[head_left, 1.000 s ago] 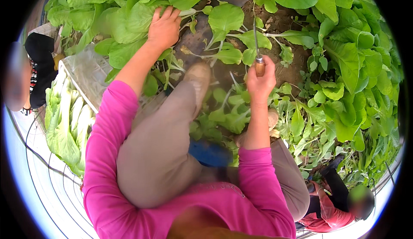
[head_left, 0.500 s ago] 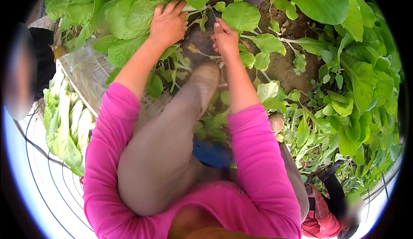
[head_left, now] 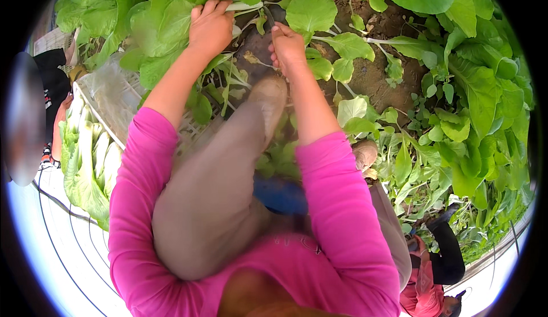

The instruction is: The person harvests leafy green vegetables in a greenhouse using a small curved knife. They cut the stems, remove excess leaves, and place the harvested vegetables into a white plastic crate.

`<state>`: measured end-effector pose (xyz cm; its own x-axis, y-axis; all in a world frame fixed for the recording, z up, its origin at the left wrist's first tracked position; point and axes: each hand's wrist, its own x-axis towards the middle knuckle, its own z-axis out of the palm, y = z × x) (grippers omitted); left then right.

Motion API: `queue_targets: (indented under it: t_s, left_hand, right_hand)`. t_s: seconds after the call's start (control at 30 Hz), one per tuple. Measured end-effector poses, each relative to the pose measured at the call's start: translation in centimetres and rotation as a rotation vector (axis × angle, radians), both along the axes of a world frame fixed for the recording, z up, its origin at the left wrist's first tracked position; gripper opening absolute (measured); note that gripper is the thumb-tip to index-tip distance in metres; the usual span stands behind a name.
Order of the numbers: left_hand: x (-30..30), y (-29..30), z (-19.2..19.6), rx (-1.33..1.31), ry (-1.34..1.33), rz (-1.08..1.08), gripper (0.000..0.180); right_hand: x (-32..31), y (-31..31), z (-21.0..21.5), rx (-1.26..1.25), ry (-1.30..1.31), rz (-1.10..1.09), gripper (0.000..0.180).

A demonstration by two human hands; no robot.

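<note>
Your left hand (head_left: 210, 27) is pressing down on the pale stalks of a leafy green plant (head_left: 171, 17), fingers curled over them. Your right hand (head_left: 287, 44) is closing in a fist around a thin knife (head_left: 268, 14), its blade pointing up toward the plant's base, just beside your left fingertips, above the bare soil (head_left: 371, 77).

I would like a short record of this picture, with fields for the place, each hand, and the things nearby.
place: vegetable bed of leafy green plants in brown soil
left hand: left hand grips a leafy plant low at its pale stalks
right hand: right hand closed on a thin dark tool, kind unclear
nearby: pale crate, cut greens beside it
other people: one at each picture edge
</note>
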<state>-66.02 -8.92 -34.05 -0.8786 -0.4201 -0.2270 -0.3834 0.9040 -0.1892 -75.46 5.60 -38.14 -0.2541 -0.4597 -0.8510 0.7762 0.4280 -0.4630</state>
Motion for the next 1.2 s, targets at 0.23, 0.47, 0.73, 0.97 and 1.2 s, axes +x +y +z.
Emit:
queue_targets:
  t_s: [0.23, 0.47, 0.73, 0.97, 1.2]
  left_hand:
    - [-1.9, 6.1, 4.3, 0.082, 0.341, -0.249, 0.023]
    - [-2.5, 12.3, 8.3, 0.387, 0.351, -0.31, 0.035]
    - [-7.8, 12.5, 9.5, 0.728, -0.138, 0.043, 0.065]
    - [-10.6, 7.4, 4.3, 0.155, 0.026, -0.393, 0.022]
    - [-11.7, 1.1, 2.1, -0.247, -0.272, -0.212, 0.026]
  right_hand:
    - [0.9, 6.6, 1.5, -0.18, 0.391, -0.703, 0.029]
    - [-2.0, 10.5, 5.2, -0.399, 0.439, -0.808, 0.032]
    - [-0.3, 9.2, 7.0, -0.5, 0.505, -0.765, 0.026]
    - [-0.7, 9.4, 2.3, -0.196, 0.544, -0.538, 0.032]
    - [-1.0, 3.4, -0.5, -0.122, 0.418, -0.451, 0.033]
